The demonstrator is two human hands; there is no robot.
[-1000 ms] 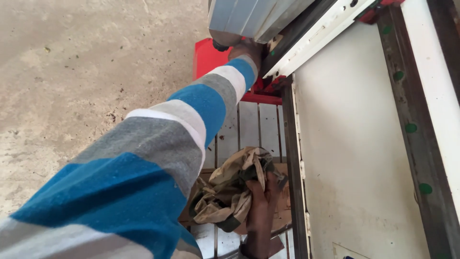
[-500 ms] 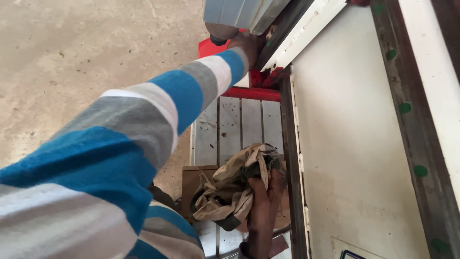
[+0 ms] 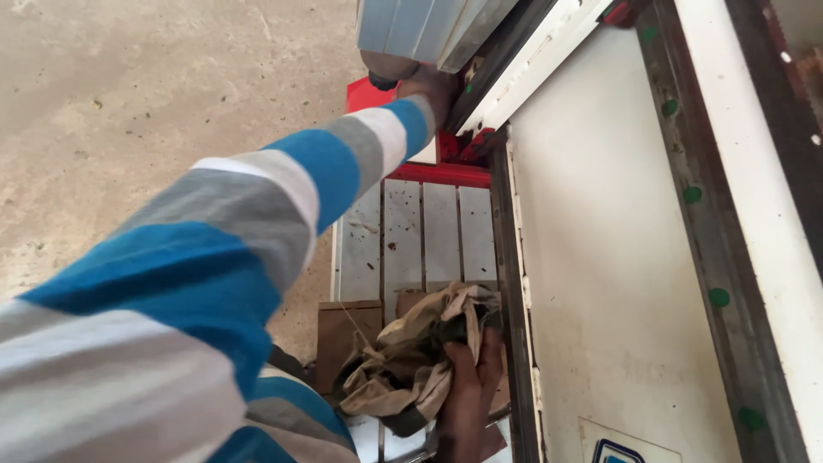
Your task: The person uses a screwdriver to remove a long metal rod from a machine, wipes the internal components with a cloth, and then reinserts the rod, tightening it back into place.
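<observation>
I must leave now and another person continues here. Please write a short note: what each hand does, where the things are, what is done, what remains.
Left hand: arm stretched forward, gripping the grey machine part above the red bracket.
Right hand: pressed on the crumpled beige cloth, beside the dark metal rail.
The cloth lies on the white slatted bed, partly over a brown cardboard piece.
Done: the cloth is bunched in hand at the rail.
Left: the slats are spotted with dirt, and so is the white panel.

Bright, even daylight; soft shadows, near sleeve slightly blurred.
</observation>
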